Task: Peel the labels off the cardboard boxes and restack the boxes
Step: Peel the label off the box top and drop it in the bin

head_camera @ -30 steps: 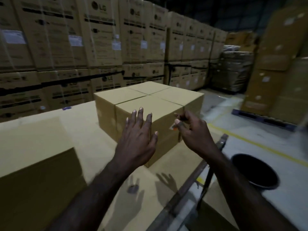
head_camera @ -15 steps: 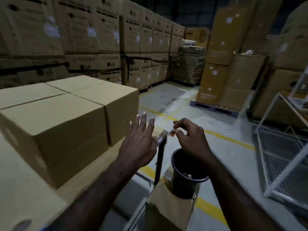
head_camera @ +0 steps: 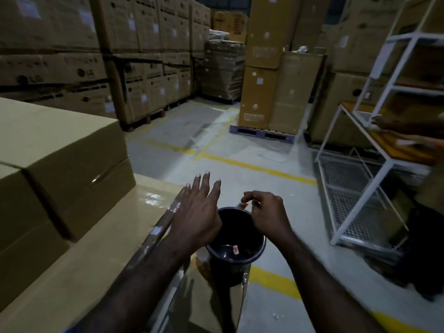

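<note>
While the right hand (head_camera: 266, 213) is held above the round black plastic bucket (head_camera: 236, 251), its thumb and first finger pinch a small peeled label with orange print (head_camera: 243, 206), and the other fingers are curled in. The label hangs just over the far rim of the bucket and does not touch it. Inside the bucket, on the bottom, lies another small white and red label piece (head_camera: 236, 249).

The left hand (head_camera: 195, 211) is beside the right one, to the left of the bucket, with the fingers straight and spread. It holds nothing and its palm faces down.

On the left side stand plain brown cardboard boxes (head_camera: 64, 159), set close together on a flat cardboard surface (head_camera: 101, 251). A strip of clear tape shines on the side of the nearest box. The bucket stands on a lower cardboard box (head_camera: 211, 306) just beside the metal edge of this surface.

Far behind, tall stacks of printed cartons (head_camera: 134, 56) fill the left wall, and more big cartons stand on a dark pallet (head_camera: 262, 134) in the middle. The grey floor (head_camera: 240, 150) has yellow lines. On the right is a white metal frame rack with wire mesh (head_camera: 355, 195), and at the right edge the arms of another person (head_camera: 408, 127) are partly visible.
</note>
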Action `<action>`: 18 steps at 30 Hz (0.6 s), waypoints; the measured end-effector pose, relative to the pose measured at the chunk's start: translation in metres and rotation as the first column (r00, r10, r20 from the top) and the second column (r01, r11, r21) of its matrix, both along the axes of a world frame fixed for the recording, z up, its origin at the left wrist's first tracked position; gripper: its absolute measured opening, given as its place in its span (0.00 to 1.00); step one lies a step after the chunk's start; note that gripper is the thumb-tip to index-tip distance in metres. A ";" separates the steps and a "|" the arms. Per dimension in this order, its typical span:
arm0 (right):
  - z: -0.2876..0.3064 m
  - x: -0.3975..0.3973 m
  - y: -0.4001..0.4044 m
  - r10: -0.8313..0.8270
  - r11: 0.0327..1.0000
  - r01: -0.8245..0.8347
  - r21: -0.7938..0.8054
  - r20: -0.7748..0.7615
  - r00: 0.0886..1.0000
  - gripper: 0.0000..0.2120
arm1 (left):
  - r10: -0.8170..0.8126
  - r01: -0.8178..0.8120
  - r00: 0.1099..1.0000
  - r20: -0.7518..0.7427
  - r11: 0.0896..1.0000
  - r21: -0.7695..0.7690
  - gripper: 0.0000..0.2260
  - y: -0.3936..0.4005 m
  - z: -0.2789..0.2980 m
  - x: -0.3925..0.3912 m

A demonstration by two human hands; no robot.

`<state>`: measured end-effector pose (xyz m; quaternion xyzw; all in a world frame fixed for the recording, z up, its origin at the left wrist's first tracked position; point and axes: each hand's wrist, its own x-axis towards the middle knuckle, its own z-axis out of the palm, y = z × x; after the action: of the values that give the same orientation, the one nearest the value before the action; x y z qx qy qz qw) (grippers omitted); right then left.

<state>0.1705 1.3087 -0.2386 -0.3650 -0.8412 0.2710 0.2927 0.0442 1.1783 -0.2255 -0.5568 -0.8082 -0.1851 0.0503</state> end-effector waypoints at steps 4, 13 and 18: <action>-0.021 -0.018 0.044 -0.081 0.996 0.082 -0.020 0.049 0.995 0.13 | -0.071 0.072 0.997 0.009 0.996 -0.045 0.31 0.048 -0.019 -0.021; -0.063 -0.047 0.100 -0.212 0.966 0.228 -0.121 0.129 0.969 0.08 | -0.195 0.205 0.978 0.068 0.958 -0.200 0.31 0.121 -0.059 -0.063; -0.088 -0.060 0.118 -0.211 0.953 0.246 -0.174 0.198 0.957 0.07 | -0.195 0.214 0.976 0.099 0.944 -0.252 0.31 0.147 -0.080 -0.078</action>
<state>0.1107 1.4269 -0.3268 -0.5100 -0.7848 0.2837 0.2087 -0.0340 1.3251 -0.3053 -0.6322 -0.7647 -0.1015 -0.0725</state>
